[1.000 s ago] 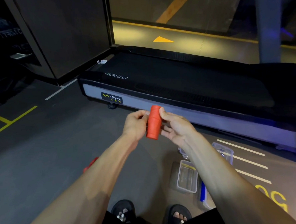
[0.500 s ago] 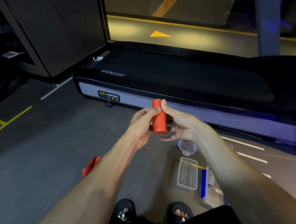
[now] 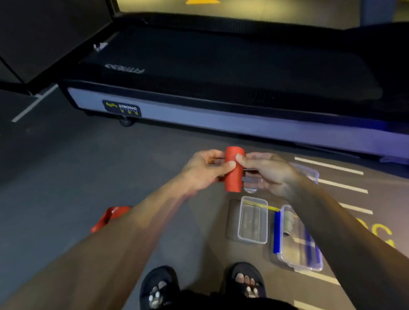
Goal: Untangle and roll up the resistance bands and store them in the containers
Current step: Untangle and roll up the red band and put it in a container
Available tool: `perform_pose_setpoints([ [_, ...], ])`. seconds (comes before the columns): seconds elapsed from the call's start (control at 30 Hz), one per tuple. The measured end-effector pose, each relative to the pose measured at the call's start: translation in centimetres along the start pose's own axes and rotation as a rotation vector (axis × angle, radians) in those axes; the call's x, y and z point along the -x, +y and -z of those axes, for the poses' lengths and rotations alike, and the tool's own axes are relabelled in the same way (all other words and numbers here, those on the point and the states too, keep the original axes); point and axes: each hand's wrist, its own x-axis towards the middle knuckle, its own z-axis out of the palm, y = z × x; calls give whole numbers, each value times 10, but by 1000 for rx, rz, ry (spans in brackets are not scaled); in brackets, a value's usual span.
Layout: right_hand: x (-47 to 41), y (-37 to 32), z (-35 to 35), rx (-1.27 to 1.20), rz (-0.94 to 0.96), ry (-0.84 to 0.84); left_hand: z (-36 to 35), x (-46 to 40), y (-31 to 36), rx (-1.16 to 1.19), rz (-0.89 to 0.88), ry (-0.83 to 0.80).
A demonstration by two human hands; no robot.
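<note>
On the floor at the left lies a loose red band [image 3: 110, 217]. My left hand [image 3: 203, 171] and right hand [image 3: 268, 172] both pinch the rolled red band [image 3: 234, 173], held above the open container [image 3: 252, 220]. It looks light, soft and springy, so I'd grip its middle firmly to stop it unrolling.

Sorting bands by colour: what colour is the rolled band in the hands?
Red-orange rolled band, seen clearly in the head view.
</note>
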Motion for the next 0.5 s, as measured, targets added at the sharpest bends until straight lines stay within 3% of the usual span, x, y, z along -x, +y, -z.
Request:
perform_pose_setpoints([
  [0.2, -49, 112, 51, 122, -111, 216, -17, -56, -113, -820, 105, -328],
  [0.33, -97, 189, 64, 310, -174, 387, -40, -83, -178, -867, 176, -349],
  [0.5, -144, 230, 53, 496, -101, 465, -65, -116, -233, -784, 243, -273],
])
